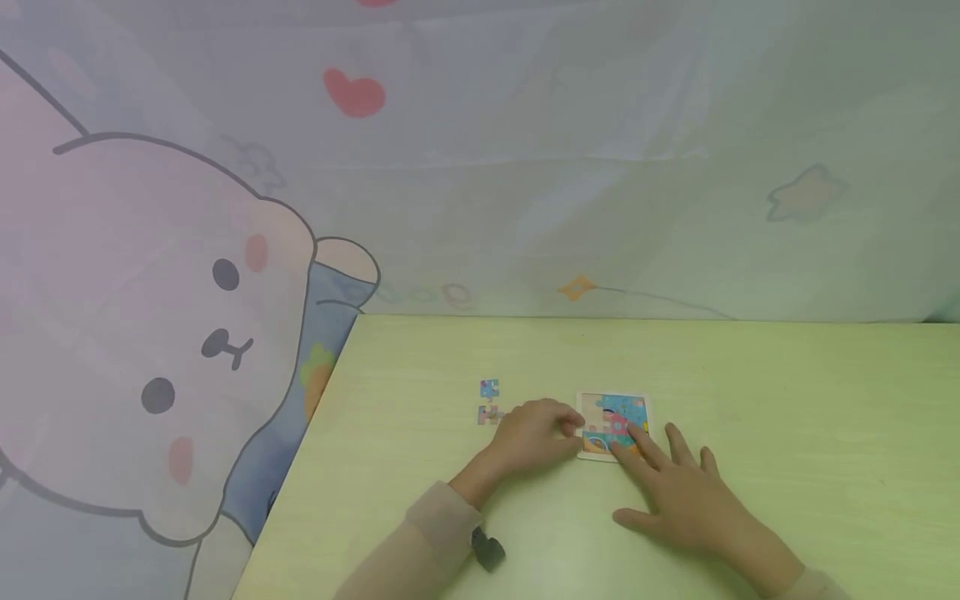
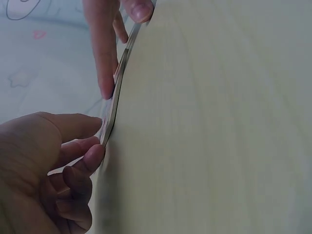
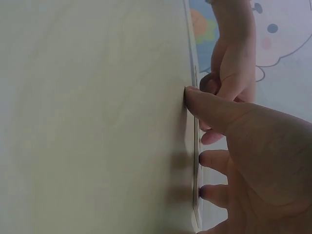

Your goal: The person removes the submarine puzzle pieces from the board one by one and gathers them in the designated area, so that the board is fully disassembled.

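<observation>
A small jigsaw puzzle tray [image 1: 613,393] with a pale rim lies on the table. Coloured pieces [image 1: 626,408] fill its right side and bottom, while bare backing [image 1: 592,410] shows at the upper left. My left hand [image 1: 536,437] is at the tray's left edge, its thumb and fingertips pinching that edge with the other fingers curled in. Spread across the lower right, my right hand [image 1: 686,500] rests straight fingertips on the pieces, its thumb off to the near side. In the left wrist view, the tray [image 2: 113,114] appears edge-on between both hands.
Two loose jigsaw pieces, an upper blue one [image 1: 489,388] and a lower pinkish one [image 1: 487,415], lie left of the tray, close by the left hand. The pale table [image 1: 810,417] meets a printed cloth [image 1: 525,208] along its back edge.
</observation>
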Tool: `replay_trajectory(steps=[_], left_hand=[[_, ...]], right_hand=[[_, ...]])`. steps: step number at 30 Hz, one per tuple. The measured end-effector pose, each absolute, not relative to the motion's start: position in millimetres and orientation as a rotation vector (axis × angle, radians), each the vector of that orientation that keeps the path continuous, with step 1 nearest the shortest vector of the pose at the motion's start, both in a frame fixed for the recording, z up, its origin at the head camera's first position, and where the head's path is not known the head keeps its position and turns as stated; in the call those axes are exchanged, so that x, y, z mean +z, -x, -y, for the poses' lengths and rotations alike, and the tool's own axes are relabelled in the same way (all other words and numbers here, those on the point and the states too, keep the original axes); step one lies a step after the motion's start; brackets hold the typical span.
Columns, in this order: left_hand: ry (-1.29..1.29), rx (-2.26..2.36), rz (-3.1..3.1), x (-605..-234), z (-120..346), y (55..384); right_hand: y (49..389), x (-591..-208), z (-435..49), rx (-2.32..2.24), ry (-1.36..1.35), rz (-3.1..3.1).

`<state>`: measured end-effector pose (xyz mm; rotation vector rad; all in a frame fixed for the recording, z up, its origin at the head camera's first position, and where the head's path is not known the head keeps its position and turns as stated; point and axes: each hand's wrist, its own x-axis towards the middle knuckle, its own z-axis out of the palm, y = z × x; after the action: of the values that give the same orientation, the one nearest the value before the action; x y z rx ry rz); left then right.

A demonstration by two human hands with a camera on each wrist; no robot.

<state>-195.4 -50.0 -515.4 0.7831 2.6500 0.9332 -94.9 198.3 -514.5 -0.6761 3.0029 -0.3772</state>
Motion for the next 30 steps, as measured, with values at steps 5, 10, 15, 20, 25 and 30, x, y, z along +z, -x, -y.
replay_trajectory(steps=[5, 10, 15, 20, 25, 30], left_hand=[[-0.788, 0.901, -2.656, -519, 41, 197], [-0.802, 0.868, -2.674, -518, 36, 197], [-0.789, 0.864, -2.658, -517, 32, 198], [-0.768, 0.871, -2.646, -517, 30, 198], [-0.759, 0.870, -2.654, -517, 28, 198], [-0.741, 0.879, -2.663, -516, 26, 197]], right_hand=[[96, -514, -199, -0.375, 0.688, -3.008], [96, -512, -200, -0.389, 0.688, -3.005], [98, -513, -202, -0.399, 0.701, -3.011], [98, -514, -202, -0.387, 0.691, -3.009], [100, -513, -202, -0.369, 0.677, -3.007], [101, -512, -203, -0.369, 0.677, -2.999]])
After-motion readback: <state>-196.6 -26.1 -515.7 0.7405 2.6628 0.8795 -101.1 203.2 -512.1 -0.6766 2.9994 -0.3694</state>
